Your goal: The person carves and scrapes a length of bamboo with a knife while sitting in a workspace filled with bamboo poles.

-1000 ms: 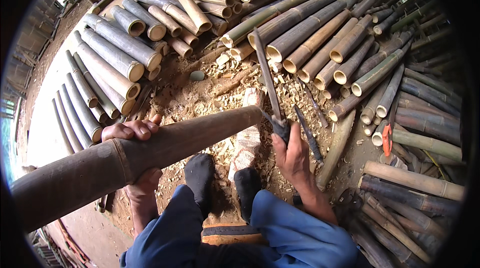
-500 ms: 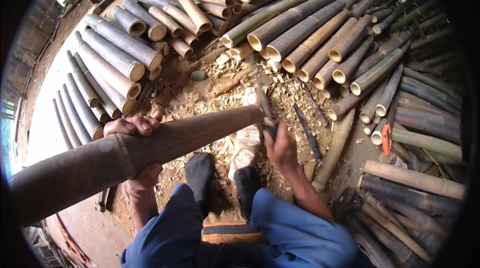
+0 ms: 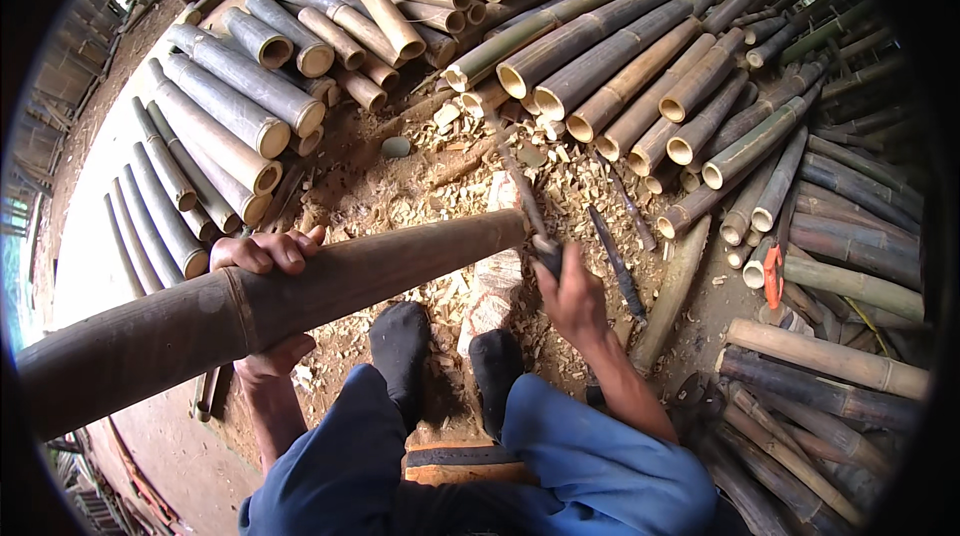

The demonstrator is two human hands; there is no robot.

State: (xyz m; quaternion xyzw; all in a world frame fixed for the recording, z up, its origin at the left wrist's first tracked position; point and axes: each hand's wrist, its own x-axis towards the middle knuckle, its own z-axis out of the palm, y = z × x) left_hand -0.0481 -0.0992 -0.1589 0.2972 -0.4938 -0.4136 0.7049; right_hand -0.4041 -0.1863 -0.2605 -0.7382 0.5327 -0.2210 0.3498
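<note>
My left hand (image 3: 262, 253) is wrapped around a thick dark bamboo pole (image 3: 350, 271), near a node. The pole slants across in front of me, its wide near end at the lower left and its tip above a pale, hacked wood block (image 3: 492, 308). My right hand (image 3: 573, 304) is closed around the black handle of a long-bladed knife (image 3: 522, 186). Its blade, partly blurred, points away from me just beyond the pole's tip. Whether the blade touches the pole I cannot tell.
Pale wood chips (image 3: 440, 198) cover the ground around the block. A second dark knife (image 3: 615, 264) lies at the right, beside a loose bamboo piece (image 3: 672, 291). Cut bamboo poles (image 3: 590, 41) are piled in an arc ahead. An orange-handled tool (image 3: 773, 276) rests farther right.
My right hand and the knife have shifted slightly to the right, and the blade's angle differs a little. The left hand and the pole have hardly moved.
</note>
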